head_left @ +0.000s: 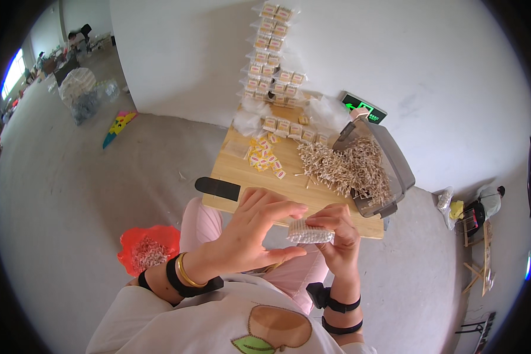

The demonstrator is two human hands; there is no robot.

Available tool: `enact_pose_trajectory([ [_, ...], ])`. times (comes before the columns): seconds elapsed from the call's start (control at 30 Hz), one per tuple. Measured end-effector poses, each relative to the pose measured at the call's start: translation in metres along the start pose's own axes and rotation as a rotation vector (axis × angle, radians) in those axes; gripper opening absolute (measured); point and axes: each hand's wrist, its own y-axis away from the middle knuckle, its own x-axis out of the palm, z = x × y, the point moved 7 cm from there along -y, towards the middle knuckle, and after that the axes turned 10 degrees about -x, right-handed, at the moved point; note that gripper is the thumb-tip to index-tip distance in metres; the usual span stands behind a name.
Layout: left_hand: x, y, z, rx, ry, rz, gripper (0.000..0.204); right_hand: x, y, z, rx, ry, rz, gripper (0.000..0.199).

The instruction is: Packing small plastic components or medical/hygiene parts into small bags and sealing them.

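My right hand (343,239) grips a small block-shaped pack of cotton swabs (305,232) above my lap, its white tips packed side by side. At the pack's left end, my left hand (242,233) is open, with thumb and fingers spread apart and a gap between them and the pack. Beyond my hands, loose cotton swabs (351,168) with pale sticks spill from a tipped grey plastic bin (398,159) onto the wooden table (230,159). Several small yellow-and-white cards (264,156) lie scattered left of that heap.
Filled clear packets (271,56) are stacked tall against the wall, with a row of small boxes (289,128) in front. A black strap-like piece (218,189) overhangs the table's left corner. A red basin (147,248) holding swabs sits on the floor. A lit green sign (366,108) stands behind the bin.
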Motion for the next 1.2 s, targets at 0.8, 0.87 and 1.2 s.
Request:
enact_pose_trajectory([
  [0.8, 0.018, 0.059, 0.021, -0.442, 0.298, 0.135, 0.055, 0.025, 0.048, 0.013, 0.276, -0.143, 0.021, 0.023],
  [0.87, 0.020, 0.060, 0.028, -0.507, 0.388, 0.155, 0.054, 0.024, 0.057, 0.001, 0.337, -0.181, -0.034, 0.022],
  [1.2, 0.017, 0.074, 0.063, -0.704, 0.662, 0.043, 0.051, 0.029, 0.075, -0.020, 0.417, -0.636, -0.267, 0.023],
])
